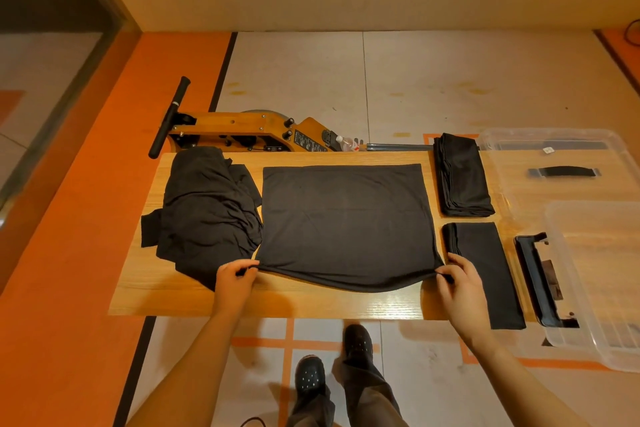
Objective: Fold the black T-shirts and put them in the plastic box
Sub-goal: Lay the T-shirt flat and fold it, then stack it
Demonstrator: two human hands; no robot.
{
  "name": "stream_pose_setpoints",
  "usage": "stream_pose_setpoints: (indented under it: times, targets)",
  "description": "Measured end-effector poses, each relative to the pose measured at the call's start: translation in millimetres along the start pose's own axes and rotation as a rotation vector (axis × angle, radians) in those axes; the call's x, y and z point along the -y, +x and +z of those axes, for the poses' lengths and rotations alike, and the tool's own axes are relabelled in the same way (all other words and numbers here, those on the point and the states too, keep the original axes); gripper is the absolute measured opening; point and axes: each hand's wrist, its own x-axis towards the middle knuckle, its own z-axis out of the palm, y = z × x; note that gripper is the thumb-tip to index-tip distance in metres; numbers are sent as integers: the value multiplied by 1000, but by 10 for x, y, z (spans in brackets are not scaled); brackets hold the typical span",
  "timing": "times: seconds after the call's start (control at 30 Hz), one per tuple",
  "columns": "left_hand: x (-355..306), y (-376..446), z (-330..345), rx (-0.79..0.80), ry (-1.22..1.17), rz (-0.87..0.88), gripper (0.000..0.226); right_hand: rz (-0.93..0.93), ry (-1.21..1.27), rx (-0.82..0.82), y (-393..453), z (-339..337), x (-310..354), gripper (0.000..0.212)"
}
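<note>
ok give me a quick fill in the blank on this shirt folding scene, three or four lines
1. Both hands, left and right, pinch the near ____ of the flat shirt.
2. The unfolded pile lies to the shirt's ____.
3. The number of folded stacks beside the plastic box is ____.

Missing words: corners; left; two

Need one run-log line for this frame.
stage: folding | left hand: pinches T-shirt near corner | right hand: pinches other corner | plastic box: no shirts
</note>
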Motion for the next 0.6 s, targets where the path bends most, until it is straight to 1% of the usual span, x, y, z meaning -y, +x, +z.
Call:
stream_pose_setpoints:
  times: [0.13,0.23,0.37,0.43,0.6]
  targets:
    - [-123,133,35,-25,58,62,17,-2,61,-5,208,-146,115,13]
    - [-269,305,32,-8,51,26,15,-15,90,7,390,-223,188,12]
    - [-563,590,18,-14,37,41,16,13,126,37,681,-259,270,11]
    - [-735,735,29,-31,17,-3,17,33,136,25,872,-265,311,11]
    - [-1047,1138,115,-73,-6,-83,19,153,343,6,1394,-277,466,26]
